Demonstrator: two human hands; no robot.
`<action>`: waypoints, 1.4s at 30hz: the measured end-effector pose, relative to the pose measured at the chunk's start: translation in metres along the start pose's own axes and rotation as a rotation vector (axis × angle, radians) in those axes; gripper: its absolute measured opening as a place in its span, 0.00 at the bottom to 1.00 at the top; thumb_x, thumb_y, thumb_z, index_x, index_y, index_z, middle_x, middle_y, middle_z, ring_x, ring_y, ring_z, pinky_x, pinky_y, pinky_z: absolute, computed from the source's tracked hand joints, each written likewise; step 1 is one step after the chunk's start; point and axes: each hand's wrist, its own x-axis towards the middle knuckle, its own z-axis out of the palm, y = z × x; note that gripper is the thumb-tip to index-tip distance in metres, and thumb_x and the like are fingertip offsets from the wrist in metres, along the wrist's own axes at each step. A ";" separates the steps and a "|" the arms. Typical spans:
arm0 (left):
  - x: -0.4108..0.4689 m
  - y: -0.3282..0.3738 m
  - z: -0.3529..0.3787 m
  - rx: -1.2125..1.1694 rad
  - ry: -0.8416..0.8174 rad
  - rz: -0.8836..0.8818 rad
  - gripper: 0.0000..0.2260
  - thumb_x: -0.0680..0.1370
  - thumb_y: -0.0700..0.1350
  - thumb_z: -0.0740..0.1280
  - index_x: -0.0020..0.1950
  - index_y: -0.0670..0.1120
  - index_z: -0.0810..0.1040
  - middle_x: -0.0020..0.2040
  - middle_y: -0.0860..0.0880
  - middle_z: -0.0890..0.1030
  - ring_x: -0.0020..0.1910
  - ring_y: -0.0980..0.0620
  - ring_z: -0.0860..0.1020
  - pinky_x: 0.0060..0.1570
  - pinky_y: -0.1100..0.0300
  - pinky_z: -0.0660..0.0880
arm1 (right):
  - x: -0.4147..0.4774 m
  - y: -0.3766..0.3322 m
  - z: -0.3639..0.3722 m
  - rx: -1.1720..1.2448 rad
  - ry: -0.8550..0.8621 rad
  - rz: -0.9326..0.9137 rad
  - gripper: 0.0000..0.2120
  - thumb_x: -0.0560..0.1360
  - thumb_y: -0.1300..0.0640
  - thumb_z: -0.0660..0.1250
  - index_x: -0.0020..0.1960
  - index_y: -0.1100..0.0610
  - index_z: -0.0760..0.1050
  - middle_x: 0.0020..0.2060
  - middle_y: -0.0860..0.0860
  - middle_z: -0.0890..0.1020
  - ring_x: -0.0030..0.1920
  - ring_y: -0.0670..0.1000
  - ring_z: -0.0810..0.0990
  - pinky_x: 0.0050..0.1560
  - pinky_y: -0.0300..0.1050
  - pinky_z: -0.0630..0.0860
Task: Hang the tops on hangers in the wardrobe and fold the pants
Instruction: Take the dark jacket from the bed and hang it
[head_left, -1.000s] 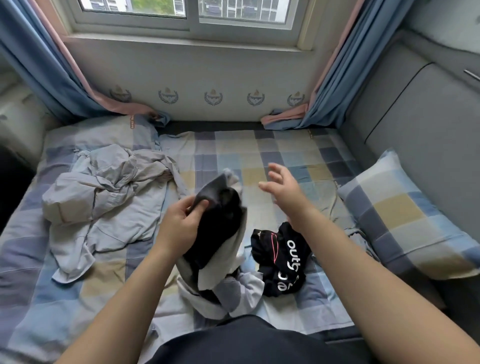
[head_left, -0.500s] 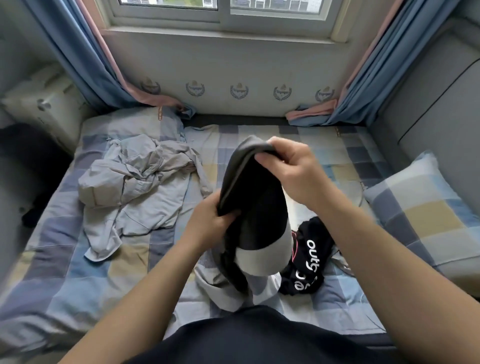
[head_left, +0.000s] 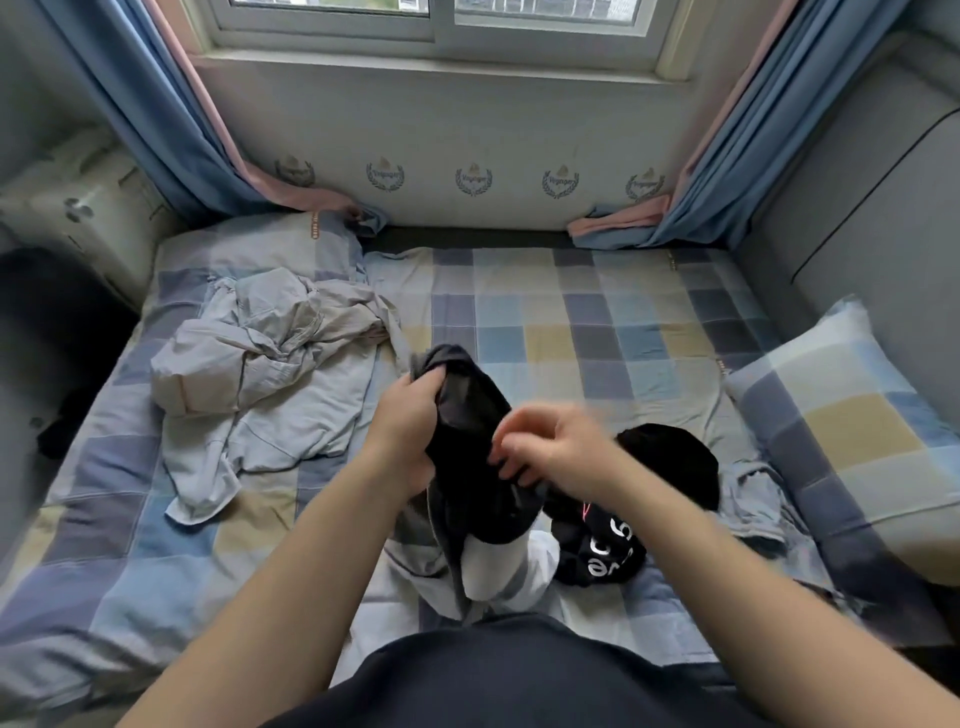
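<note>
As my right hand (head_left: 563, 454) drops down the dark garment (head_left: 470, 415), sorting begins!
Left hand (head_left: 408, 434) grips its eleven-o'clock end; right fingers (head_left: 511, 448), blurred, seem to pinch mid-cloth.

Checked bed (head_left: 597, 332) under curtained window (head_left: 441, 21)

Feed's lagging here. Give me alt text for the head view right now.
The left hand grips the top of a black and white garment over a checked bed sheet, while the blurred right hand meets its side. A crumpled grey shirt lies left, a black lettered garment right.
</note>
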 end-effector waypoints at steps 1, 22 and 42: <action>-0.004 0.005 0.002 -0.035 -0.016 -0.037 0.14 0.84 0.47 0.63 0.64 0.41 0.78 0.56 0.40 0.84 0.51 0.43 0.85 0.44 0.52 0.83 | -0.002 0.011 0.009 -0.106 -0.063 0.043 0.16 0.73 0.53 0.71 0.61 0.49 0.78 0.54 0.49 0.85 0.51 0.48 0.84 0.57 0.54 0.80; -0.035 -0.023 -0.026 0.661 -0.229 0.434 0.19 0.69 0.55 0.77 0.57 0.56 0.78 0.51 0.57 0.82 0.48 0.61 0.81 0.47 0.68 0.75 | 0.027 -0.057 -0.028 0.508 0.218 0.193 0.11 0.83 0.63 0.57 0.50 0.61 0.77 0.33 0.55 0.83 0.29 0.49 0.83 0.26 0.41 0.78; 0.003 -0.022 0.010 -0.295 0.167 -0.205 0.12 0.87 0.44 0.56 0.57 0.38 0.76 0.45 0.40 0.82 0.41 0.45 0.81 0.25 0.57 0.79 | -0.030 0.031 0.053 -0.079 0.244 0.247 0.32 0.62 0.32 0.72 0.62 0.45 0.73 0.56 0.44 0.80 0.59 0.47 0.79 0.61 0.52 0.77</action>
